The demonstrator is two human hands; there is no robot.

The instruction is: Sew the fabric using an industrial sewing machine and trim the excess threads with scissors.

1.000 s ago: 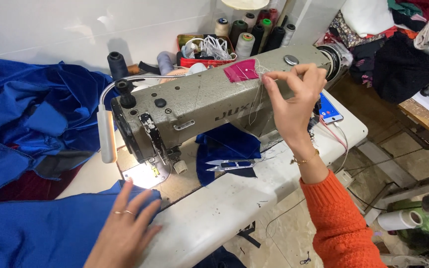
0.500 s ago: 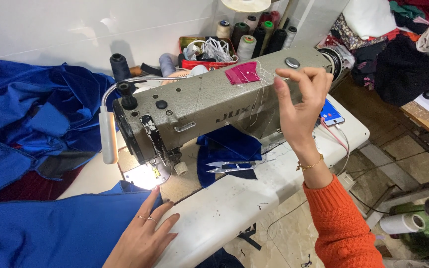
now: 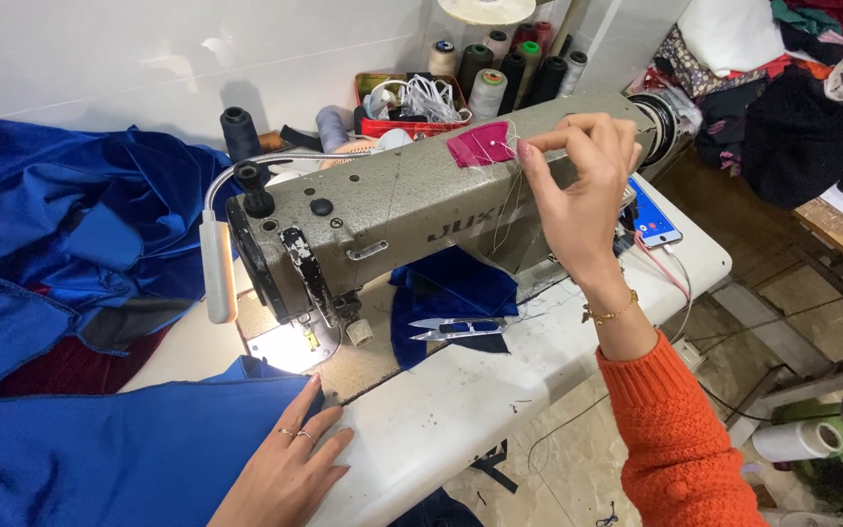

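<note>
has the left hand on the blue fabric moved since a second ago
Yes. The left hand has slid right along the blue fabric, nearer the white table edge below the sewing machine.

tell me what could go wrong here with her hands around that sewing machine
The right hand pinches a thin thread by the pink pin pad; a pin could prick a finger. The left hand rests on blue fabric close to the needle area. The open snips could snag a sleeve.
</note>
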